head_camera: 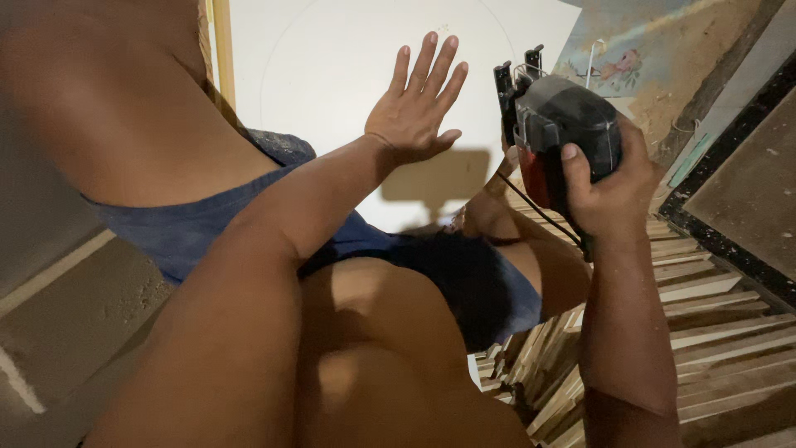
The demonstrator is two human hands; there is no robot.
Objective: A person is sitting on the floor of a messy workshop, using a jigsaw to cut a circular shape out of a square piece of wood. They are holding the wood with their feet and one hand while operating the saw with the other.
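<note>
At the left, blue shorts (207,228) cover the person's bent legs. The left hand (414,104) lies flat and released, fingers spread, on a white panel (332,58) marked with a faint curved line. Further right, the right hand (609,195) is clenched around a black and red jigsaw (555,133), held just above the panel's edge, over stacked wooden slats (713,332).

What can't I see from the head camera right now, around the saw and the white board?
- Jigsaw: its blade and base are hidden behind the tool body and the right hand.
- White board: the near edge is covered by the person's legs; the top is cut off by the frame.
- Faint pencil arc on the board: too pale to trace fully.
- Under the left hand: the palm hides the surface.
- Wood slats: the stack runs off the frame.
</note>
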